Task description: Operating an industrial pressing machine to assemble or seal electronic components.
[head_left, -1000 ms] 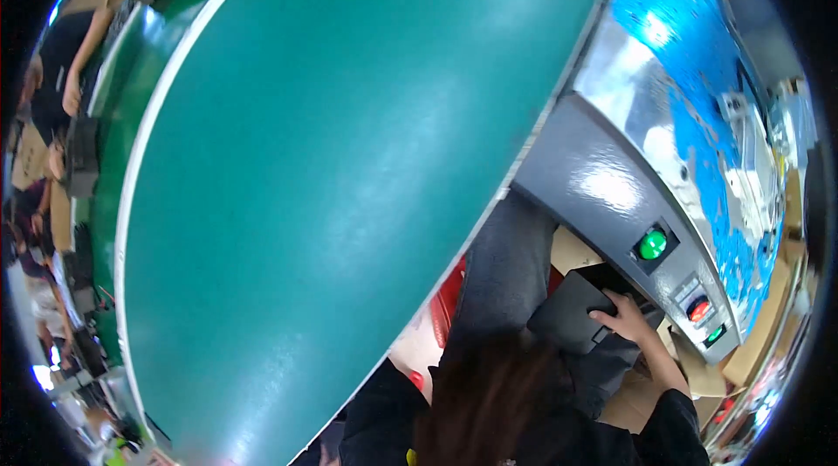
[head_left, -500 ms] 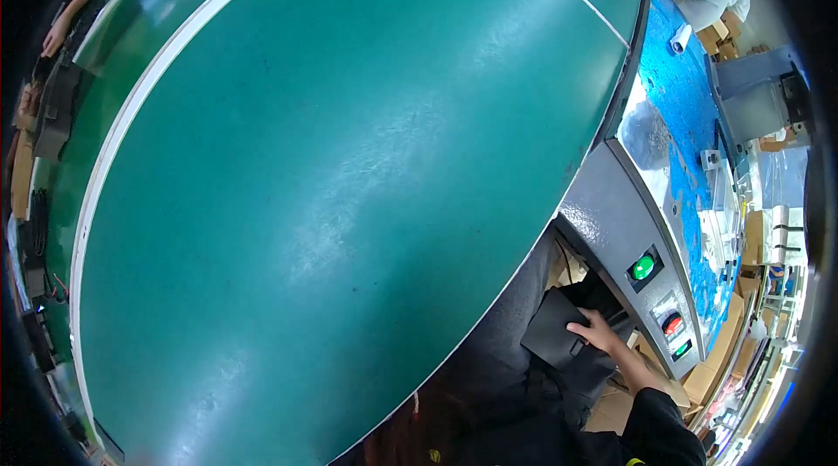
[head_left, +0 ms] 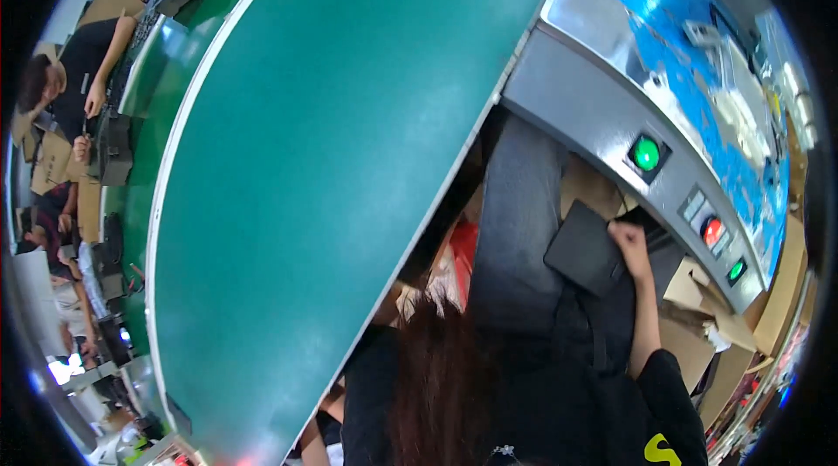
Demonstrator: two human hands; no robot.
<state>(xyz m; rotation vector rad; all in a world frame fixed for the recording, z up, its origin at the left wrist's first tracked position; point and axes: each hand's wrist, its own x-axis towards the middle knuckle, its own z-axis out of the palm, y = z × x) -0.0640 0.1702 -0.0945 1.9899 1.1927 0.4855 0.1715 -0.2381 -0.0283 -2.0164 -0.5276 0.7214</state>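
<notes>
A flat, black notebook-like case (head_left: pixel 583 250) rests tilted on my lap, over the dark grey trousers. My right hand (head_left: pixel 630 243) is at its upper right edge with the fingers curled closed on that edge; the fingertips are blurred. A black strap or bag (head_left: pixel 615 322) lies just below the case, beside my right forearm. I do not see my left hand. A strip of bare skin (head_left: pixel 312 444) shows past the table edge at the bottom, and whose it is I cannot tell.
A green work surface (head_left: pixel 332 169) with a white rim fills the left. Right of my lap stands a grey panel (head_left: pixel 576 95) with green button (head_left: pixel 646 154) and red button (head_left: pixel 712 230), beside a blue surface (head_left: pixel 663 38). Cardboard (head_left: pixel 690 344) lies below. Another person (head_left: pixel 87 73) works across.
The view has turned, bringing my lap, long hair and the people opposite further into the picture. My right hand has shifted from the case's face, thumb on top, to its upper right edge.
</notes>
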